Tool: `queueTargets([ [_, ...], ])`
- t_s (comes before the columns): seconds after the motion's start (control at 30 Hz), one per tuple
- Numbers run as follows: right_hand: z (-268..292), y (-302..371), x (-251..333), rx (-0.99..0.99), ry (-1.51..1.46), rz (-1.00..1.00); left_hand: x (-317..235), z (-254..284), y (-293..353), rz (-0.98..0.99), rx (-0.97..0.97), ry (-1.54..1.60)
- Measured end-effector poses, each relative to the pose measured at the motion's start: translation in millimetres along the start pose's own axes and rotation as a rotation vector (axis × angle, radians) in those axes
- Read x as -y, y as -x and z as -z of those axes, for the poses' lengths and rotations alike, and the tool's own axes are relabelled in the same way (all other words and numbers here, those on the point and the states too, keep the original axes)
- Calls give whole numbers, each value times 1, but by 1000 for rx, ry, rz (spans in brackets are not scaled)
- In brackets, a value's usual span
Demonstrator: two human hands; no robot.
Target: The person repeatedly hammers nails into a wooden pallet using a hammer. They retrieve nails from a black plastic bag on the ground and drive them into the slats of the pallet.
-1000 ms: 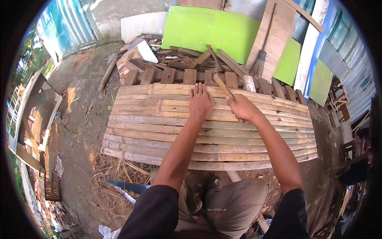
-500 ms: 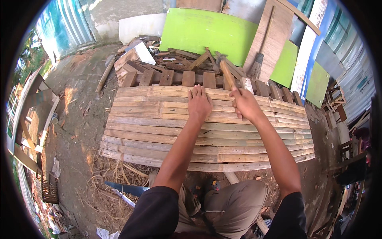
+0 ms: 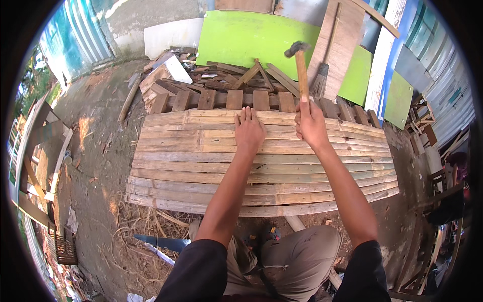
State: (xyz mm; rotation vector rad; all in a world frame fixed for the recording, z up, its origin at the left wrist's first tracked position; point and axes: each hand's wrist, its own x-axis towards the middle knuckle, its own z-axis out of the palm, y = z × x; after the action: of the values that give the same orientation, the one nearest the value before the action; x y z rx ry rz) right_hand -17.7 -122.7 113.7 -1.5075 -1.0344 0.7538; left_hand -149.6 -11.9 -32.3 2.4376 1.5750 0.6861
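Note:
My right hand (image 3: 311, 123) grips the wooden handle of a hammer (image 3: 302, 70), its dark metal head raised above the far edge of the bamboo slats. Flat on the far slats rests my left hand (image 3: 249, 129), fingers stretched toward the far edge. Under both arms lies a panel of split bamboo slats (image 3: 176, 166), laid side by side from left to right. Short brown wooden boards (image 3: 234, 99) stick out in a row beyond its far edge. Whether a nail stands near my left fingertips is too small to tell.
Scrap wood (image 3: 226, 80) is heaped behind the panel, before a lime-green board (image 3: 251, 38). A broom (image 3: 320, 80) leans against plywood at the back. Near my left knee lie a saw (image 3: 163, 242) and shredded fibres (image 3: 136, 251). A wooden frame (image 3: 37, 151) stands far left.
The hammer has swung up from a low, forward tilt to nearly upright, its head higher and further right. My left hand keeps its place on the slats.

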Motion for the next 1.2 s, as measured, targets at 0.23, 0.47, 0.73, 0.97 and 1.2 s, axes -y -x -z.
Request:
queueTargets([
  [0.23,-7,16,-39,353,539,-391,3,-5,-3,83,-77,49],
  [0.47,-21,10,-40,-223,262,589,-4,1,-7,74,-200,331],
  [0.73,-20,23,-41,-172,382,421,10,11,-7,146,-326,807],
  [0.97,1,35,-24,79,528,-55,38,10,-9,84,-338,1024],
  [1.2,28,127,-56,-222,736,413,23,31,57,192,-130,1111],
])
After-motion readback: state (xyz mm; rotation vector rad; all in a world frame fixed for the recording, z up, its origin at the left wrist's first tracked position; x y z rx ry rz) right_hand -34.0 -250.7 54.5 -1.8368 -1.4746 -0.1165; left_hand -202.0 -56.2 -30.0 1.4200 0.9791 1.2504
